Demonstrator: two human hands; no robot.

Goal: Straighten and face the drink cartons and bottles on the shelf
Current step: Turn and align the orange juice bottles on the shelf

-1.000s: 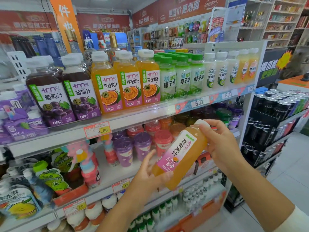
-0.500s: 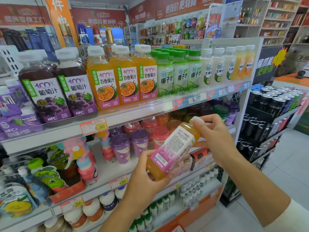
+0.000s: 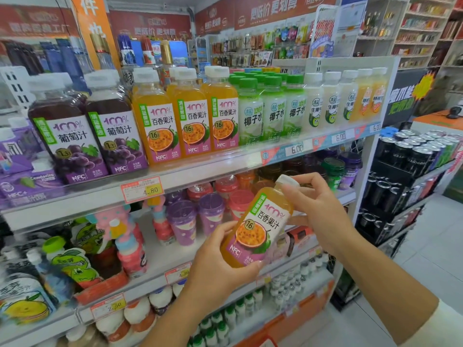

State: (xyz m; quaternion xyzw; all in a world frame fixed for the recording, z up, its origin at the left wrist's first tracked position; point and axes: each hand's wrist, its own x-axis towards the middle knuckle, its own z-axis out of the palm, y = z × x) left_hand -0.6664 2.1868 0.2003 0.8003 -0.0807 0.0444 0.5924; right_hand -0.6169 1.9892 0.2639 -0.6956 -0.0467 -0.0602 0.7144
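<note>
Rolled about its long axis since the earlier frames, the held passion-fruit bottle (image 3: 258,229) showed us its barcode side half a second ago and now shows its front label, with the fruit picture.

Our landmark is the passion-fruit row (image 3: 193,121) at the front of the upper shelf (image 3: 75,199). The bottle is below that row and to its right, out in the air in front of the lidded cups (image 3: 195,219). It is tilted, with its white cap (image 3: 286,180) up and to the right.

The left hand (image 3: 220,261) cups the base from beneath, its fingers (image 3: 240,270) curled round the bottom edge. The right hand (image 3: 323,214) has its fingers closed on the shoulder just under the cap. Both hands grip the bottle.

Left of the row stand grape-juice bottles (image 3: 100,131), and right of it green-capped coconut-water bottles (image 3: 273,111). All of them face forward.

We judge the step in hand to be the return of the bottle to the row. Three risks follow:
- We see no open slot at the row's front, so pushing the bottle in could tip a neighbour or shove it askew.
- Releasing one hand on the way up would leave a smooth, tilted bottle in a partial hold, and it could slip.
- A twist of the wrist at set-down could turn the label off front.
</note>
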